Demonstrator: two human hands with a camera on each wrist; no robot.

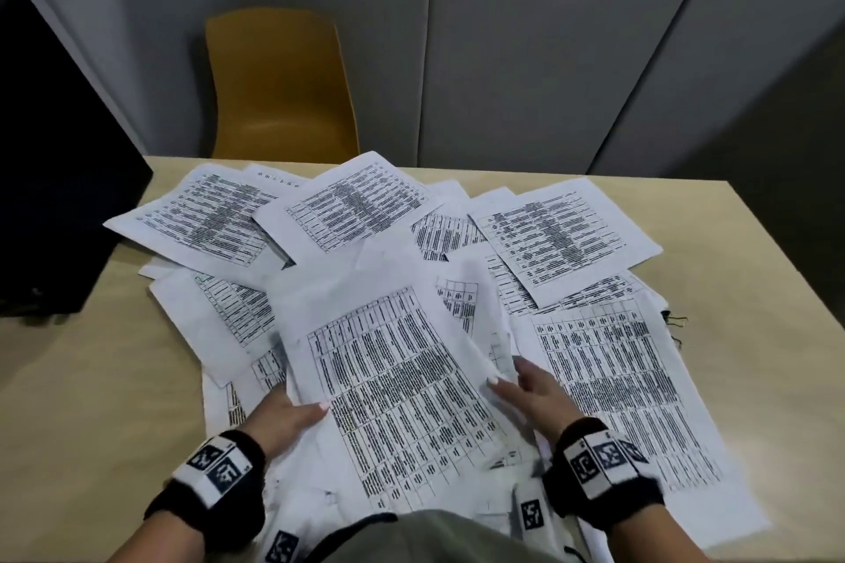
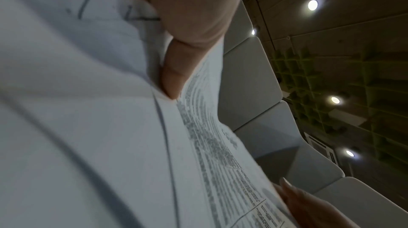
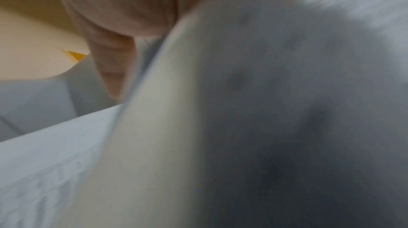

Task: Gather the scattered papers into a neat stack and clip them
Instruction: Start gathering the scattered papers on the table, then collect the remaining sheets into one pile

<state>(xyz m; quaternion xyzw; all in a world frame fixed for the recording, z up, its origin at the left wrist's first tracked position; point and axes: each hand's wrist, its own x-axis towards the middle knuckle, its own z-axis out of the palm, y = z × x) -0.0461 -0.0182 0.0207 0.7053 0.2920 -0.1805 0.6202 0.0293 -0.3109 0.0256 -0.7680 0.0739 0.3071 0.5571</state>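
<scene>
Nearest the viewer, the left hand [image 1: 281, 414] and right hand [image 1: 532, 386], each above a black wrist strap with printed marker tags, grip opposite side edges of a lifted bundle of white printed sheets [image 1: 393, 384]. Each thumb lies on top, fingers curled beneath. The bundle tilts up from the pale wooden table [image 1: 87, 379].

The left wrist view shows what the head view hides: the thumb [image 2: 174, 67] pressed between layered page edges, and round ceiling lights [image 2: 312, 4] beyond. The right wrist view is heavily blurred; only a finger [image 3: 110, 67] against paper can be made out.

Farther out, the remaining loose printed sheets [image 1: 567, 233] lie overlapped at varied angles across the table. A small black wire clip [image 1: 676, 321] rests just beside their right edge. Beyond the table's far edge stands a mustard-yellow moulded chair [image 1: 279, 87], before grey wall panels [image 1: 526, 37]. A dark box-like object [image 1: 55, 160] stands at the far left.
</scene>
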